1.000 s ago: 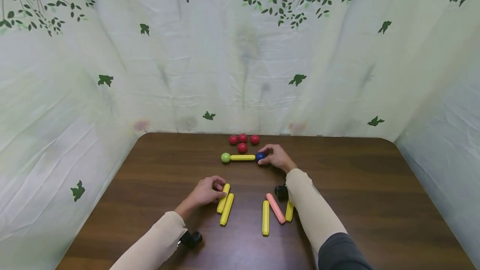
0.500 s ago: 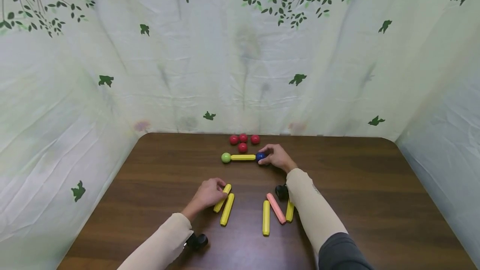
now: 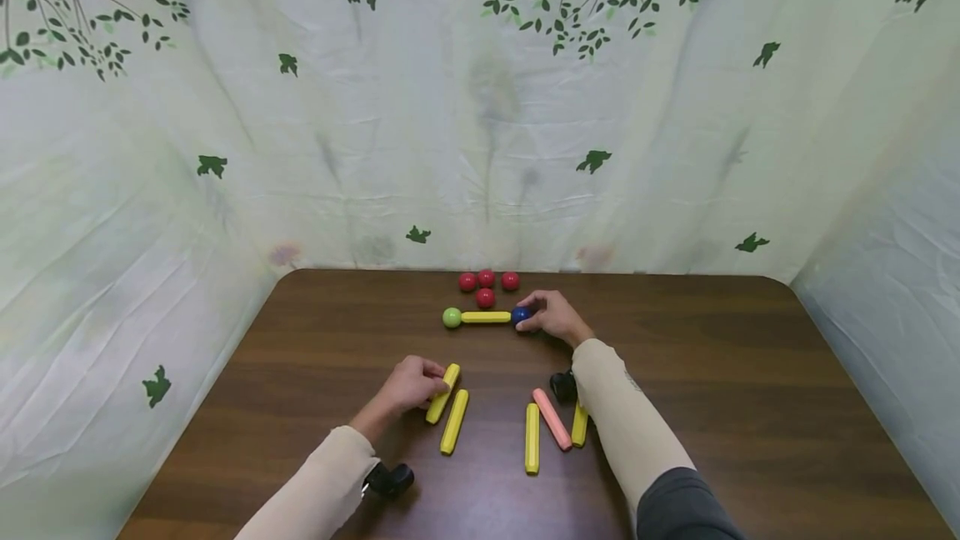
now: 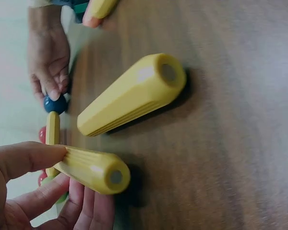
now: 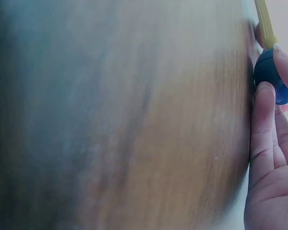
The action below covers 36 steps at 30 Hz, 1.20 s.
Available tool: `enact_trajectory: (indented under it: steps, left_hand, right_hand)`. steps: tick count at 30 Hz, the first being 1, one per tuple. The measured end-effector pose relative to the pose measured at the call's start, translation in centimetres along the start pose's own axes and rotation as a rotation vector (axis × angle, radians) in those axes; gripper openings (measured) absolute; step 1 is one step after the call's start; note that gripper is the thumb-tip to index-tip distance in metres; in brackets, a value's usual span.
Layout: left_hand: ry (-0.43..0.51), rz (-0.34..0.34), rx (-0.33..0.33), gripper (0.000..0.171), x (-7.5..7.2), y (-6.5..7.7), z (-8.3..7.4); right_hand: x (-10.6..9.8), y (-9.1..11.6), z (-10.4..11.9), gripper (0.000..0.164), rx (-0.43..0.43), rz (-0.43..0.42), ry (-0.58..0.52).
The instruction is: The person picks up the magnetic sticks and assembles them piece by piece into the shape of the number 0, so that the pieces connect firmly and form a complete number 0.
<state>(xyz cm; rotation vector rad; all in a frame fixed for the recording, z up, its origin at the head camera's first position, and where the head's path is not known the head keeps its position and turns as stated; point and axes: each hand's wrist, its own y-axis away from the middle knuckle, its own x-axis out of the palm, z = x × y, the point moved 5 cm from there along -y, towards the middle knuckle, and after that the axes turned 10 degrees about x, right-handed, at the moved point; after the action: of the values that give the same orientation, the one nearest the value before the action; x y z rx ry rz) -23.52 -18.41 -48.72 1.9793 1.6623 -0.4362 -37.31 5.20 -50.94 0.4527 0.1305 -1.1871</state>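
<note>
Since the earlier frame, the near end of the yellow stick [image 4: 89, 167] in my left hand [image 3: 412, 383] has swung leftward, away from the second yellow stick [image 3: 454, 422]; my right hand [image 3: 553, 315] has stayed in place. My left thumb and fingers pinch the stick over the desk [image 3: 712, 373], somewhat nearer its left edge than its right; I cannot tell whether the near end touches the wood.

The stick is probably light, stiff and hard to break. Its grooved sides should limit slipping, so I would hold it about mid-length, keeping the round grey disc [image 4: 116, 177] at its end uncovered.

Toward the far edge, my right thumb and fingers grip the blue ball [image 3: 519, 316], which I judge smooth and apt to roll, best held from its outer side. It meets a joined yellow stick [image 3: 486, 317], whose other end meets a green ball [image 3: 452, 317]. Four red balls [image 3: 485, 298] lie behind, close to the far edge. Nearer me, a pink stick [image 3: 552, 420] lies between two more yellow sticks [image 3: 532, 438].
</note>
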Motion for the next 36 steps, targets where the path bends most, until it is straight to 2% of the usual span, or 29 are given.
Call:
enact_trajectory:
  steps: [5, 9, 16, 24, 36]
  left_hand:
    - [0.136, 0.001, -0.081, 0.027, -0.8, -0.7, 0.3]
    - [0.228, -0.011, -0.141, 0.03, -1.1, -2.0, 0.5]
    - [0.338, -0.058, -0.177, 0.033, -0.9, -4.1, 1.1]
    - [0.323, -0.096, -0.188, 0.036, -1.3, -5.0, 1.2]
    - [0.31, -0.081, -0.199, 0.034, -1.4, -5.4, 1.6]
  right_hand:
    - [0.0, 0.2, 0.2, 0.031, -0.004, -0.006, 0.001]
    - [-0.1, 0.4, 0.2, 0.031, -0.002, -0.011, 0.012]
    - [-0.1, 0.2, -0.3, 0.029, 0.009, -0.014, -0.005]
    - [-0.2, 0.2, 0.1, 0.03, -0.013, -0.02, 0.009]
    - [-0.1, 0.0, -0.1, 0.03, 0.001, -0.009, 0.01]
